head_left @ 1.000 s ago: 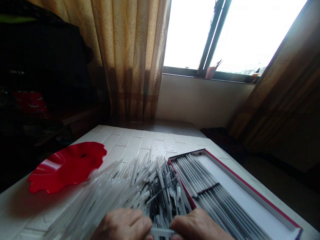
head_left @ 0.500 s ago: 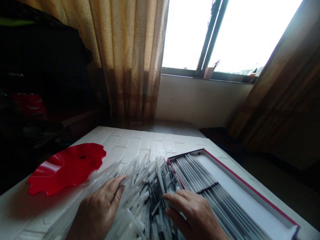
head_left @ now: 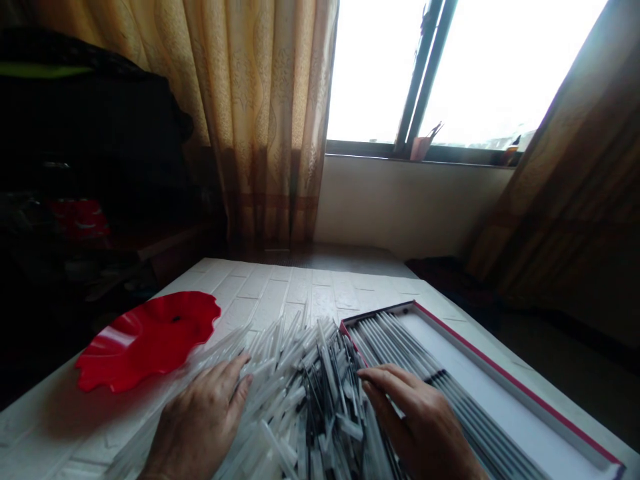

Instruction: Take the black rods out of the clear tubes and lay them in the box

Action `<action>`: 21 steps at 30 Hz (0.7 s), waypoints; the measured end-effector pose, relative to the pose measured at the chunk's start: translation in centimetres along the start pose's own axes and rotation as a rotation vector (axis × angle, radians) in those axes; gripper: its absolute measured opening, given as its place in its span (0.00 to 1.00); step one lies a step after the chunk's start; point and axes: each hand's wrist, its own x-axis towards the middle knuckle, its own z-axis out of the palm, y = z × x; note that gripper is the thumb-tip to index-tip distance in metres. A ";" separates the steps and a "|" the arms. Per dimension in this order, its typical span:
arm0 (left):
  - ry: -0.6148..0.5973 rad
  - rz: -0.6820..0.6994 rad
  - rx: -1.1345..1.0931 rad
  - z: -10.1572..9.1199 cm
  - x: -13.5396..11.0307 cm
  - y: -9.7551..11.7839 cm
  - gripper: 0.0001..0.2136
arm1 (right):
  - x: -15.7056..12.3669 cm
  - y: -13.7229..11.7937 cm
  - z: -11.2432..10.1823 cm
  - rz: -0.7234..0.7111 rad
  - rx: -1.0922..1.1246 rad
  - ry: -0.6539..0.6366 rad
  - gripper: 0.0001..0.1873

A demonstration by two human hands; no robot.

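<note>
A loose heap of clear plastic tubes (head_left: 280,393) and thin dark rods (head_left: 320,380) lies between my hands. My left hand (head_left: 200,417) rests over the left side of the heap, thumb apart from the fingers, with nothing visible in its grasp. My right hand (head_left: 420,413) hovers by the heap's right side, at the near wall of a shallow box (head_left: 505,363). Its fingers point left and stand apart from the thumb, with no held thing showing. Inside the box, slim grey-and-clear sticks (head_left: 400,343) lie side by side in rows. A short clear piece (head_left: 350,427) sits on the dark rods.
A red wavy-edged plate (head_left: 150,340) stands on the left of the white brick-patterned table (head_left: 270,283). Beyond the table are curtains (head_left: 265,120), a bright window and a pink cup (head_left: 420,148) on the sill. Dark furniture fills the left side.
My right hand has moved right, away from the heap's middle, and a short clear piece now shows on the dark rods. My left fingers have parted from a tube. The view has shifted slightly.
</note>
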 end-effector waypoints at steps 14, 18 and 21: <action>-0.017 0.072 -0.105 -0.2 -0.2 0.4 0.17 | -0.2 6.6 -4.0 0.467 -0.117 0.260 0.18; -0.005 0.131 -0.139 -0.3 -0.1 -0.2 0.15 | -0.1 6.7 -3.6 0.520 -0.211 0.088 0.17; 0.066 0.123 -0.132 0.0 -0.3 -0.1 0.19 | 0.2 5.7 -3.4 0.507 -0.221 -0.139 0.13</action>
